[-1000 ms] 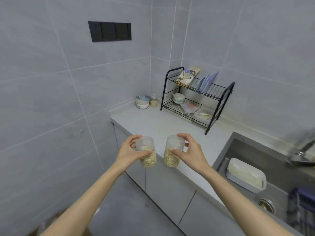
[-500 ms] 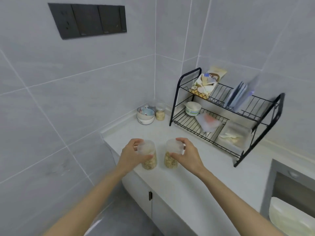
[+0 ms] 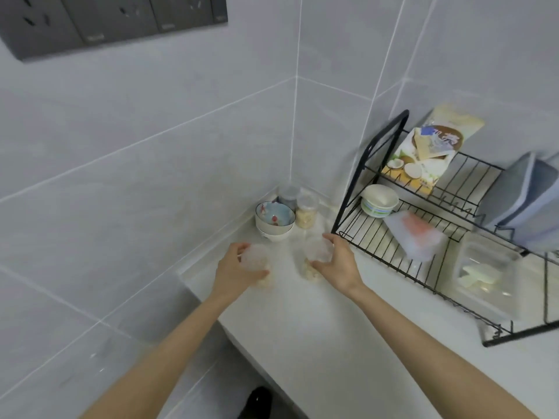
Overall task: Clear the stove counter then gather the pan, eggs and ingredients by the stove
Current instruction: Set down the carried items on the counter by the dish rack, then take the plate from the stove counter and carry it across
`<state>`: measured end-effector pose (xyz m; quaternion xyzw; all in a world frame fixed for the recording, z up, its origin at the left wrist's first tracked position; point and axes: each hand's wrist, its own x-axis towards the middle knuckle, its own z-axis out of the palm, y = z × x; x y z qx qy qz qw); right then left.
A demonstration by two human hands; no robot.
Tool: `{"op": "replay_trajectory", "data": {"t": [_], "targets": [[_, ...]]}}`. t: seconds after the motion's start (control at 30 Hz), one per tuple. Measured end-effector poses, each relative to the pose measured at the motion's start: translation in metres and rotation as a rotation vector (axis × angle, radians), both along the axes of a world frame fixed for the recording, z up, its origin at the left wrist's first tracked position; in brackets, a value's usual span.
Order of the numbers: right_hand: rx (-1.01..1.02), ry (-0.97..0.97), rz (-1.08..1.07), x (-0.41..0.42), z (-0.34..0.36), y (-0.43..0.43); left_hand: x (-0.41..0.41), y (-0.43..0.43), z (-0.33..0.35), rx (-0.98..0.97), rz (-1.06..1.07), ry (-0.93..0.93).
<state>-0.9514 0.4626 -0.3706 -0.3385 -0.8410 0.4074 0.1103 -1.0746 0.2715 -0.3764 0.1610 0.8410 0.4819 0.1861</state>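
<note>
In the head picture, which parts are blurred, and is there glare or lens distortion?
Head view: the left jar and right jar are smeared by motion blur; the blue containers at the right edge are soft too; the bowl and rack look sharper; light is even, no glare; the tile joints lean outward from the wide lens.

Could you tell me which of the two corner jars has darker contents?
The rear jar, behind the patterned bowl; the jar beside it holds pale beige bits.
</note>
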Motion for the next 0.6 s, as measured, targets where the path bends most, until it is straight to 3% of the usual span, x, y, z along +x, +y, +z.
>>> {"op": "replay_trajectory", "data": {"t": [0.37, 0.6], "targets": [[-0.027, -0.08, -0.208, -0.093, -0.022, 0.009, -0.097, 0.023, -0.026, 0.0, -0.036, -0.023], [-0.049, -0.021, -0.314, -0.121, -0.027, 0.018, -0.118, 0.041, -0.014, 0.032, -0.139, 0.16]]}}
